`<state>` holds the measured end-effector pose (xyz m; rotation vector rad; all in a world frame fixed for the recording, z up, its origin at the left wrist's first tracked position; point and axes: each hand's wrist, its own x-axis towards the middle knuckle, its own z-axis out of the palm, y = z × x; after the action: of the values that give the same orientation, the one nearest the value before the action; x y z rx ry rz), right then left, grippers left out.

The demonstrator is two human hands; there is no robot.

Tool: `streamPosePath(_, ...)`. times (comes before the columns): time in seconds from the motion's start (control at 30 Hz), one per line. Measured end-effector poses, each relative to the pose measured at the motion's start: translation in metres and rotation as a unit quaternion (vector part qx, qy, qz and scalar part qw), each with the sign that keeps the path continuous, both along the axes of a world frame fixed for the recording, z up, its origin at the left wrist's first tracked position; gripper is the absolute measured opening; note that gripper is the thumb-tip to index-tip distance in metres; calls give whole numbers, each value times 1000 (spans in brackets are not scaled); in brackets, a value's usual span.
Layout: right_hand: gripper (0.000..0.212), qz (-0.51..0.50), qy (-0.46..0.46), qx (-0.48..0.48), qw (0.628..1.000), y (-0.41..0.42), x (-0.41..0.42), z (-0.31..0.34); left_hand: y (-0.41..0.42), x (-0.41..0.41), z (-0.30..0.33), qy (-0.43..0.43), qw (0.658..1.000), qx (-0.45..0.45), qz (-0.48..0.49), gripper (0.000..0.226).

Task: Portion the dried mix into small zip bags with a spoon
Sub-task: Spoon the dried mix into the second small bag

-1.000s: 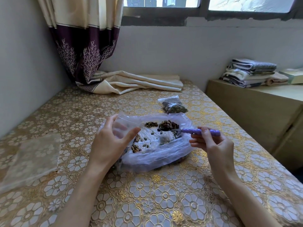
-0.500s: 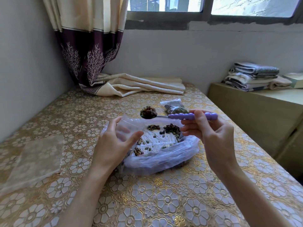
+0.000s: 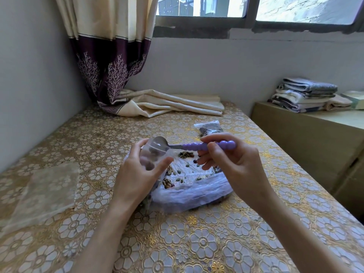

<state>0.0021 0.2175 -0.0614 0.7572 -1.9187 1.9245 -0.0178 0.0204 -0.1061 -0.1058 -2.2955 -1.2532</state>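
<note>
The left grip [image 3: 137, 174] is curled round a small zip bag [image 3: 155, 154], into whose mouth a spoon [image 3: 197, 145], pinched by the right grip [image 3: 232, 164], is tipped.

Both hands work over the middle of the table [image 3: 197, 243], above a large open plastic bag [image 3: 189, 196] of dried mix that blocks the centre. A filled zip bag [image 3: 209, 128] lies just behind it to the right, a stack of clear empty bags [image 3: 45, 190] covers the left edge, and folded curtain cloth [image 3: 177, 106] fills the far end against the wall. Bare tablecloth shows across the near edge, along the right side, and in a band between the open bag and the cloth.
</note>
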Motion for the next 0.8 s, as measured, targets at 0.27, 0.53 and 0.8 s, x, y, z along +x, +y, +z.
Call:
streamPosePath(0.27, 17, -31, -35, -103, 994, 10, -5, -1, -5, 1, 0, 2, 1000, 5, 9, 102)
streamPosePath(0.53, 23, -156, -176, -172, 957, 41, -17, -33, -2, 3, 3, 21, 1000, -2, 20, 99)
streamPosePath(0.8, 23, -212, -243, -147, 935, 47, -26, -58, -2, 2, 2, 35, 999, -1, 14, 93)
